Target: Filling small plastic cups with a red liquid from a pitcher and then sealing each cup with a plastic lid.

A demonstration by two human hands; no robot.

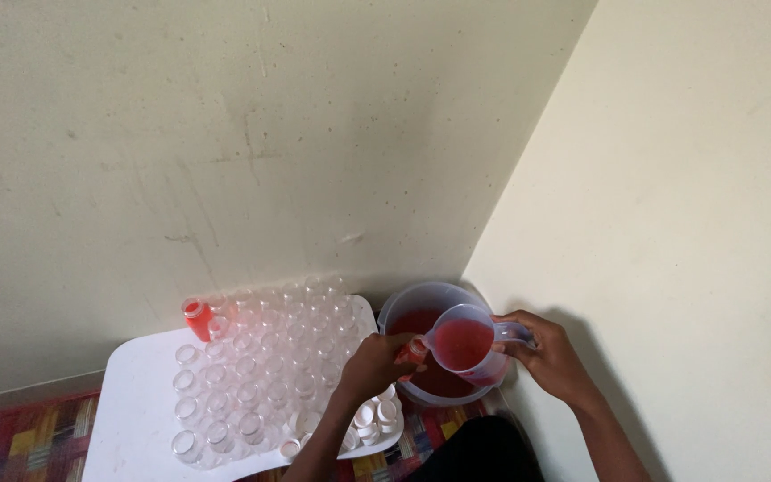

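The small clear bottle [414, 350] was pinched in the fingers of the left hand [375, 361] and held over the bucket's near-left rim, its mouth just under the spout of the measuring jug [464, 346]. Some red showed at the bottle; its fill level could not be told. The jug, clear plastic, was tilted toward the bottle and held red liquid to roughly half its depth. The right hand [548, 355] was closed around the jug's handle, fingers curled tight.

Directly beneath both, the round translucent bucket [401, 307] stood on the floor in the corner of the room, with red liquid of the same colour in it, partly hidden by the jug.

Left of the bucket, touching or just beside it, sat the low white bench [140, 393]. It carried many rows of empty clear bottles [261, 357], all upright and uncapped. One filled bottle [196, 319], red to the neck, stood at the far-left corner of the rows. A cluster of white caps [373, 419] lay loose at the bench's near-right edge, below the left wrist.

A patterned multicolour mat [20, 442] covered the floor under the bench.
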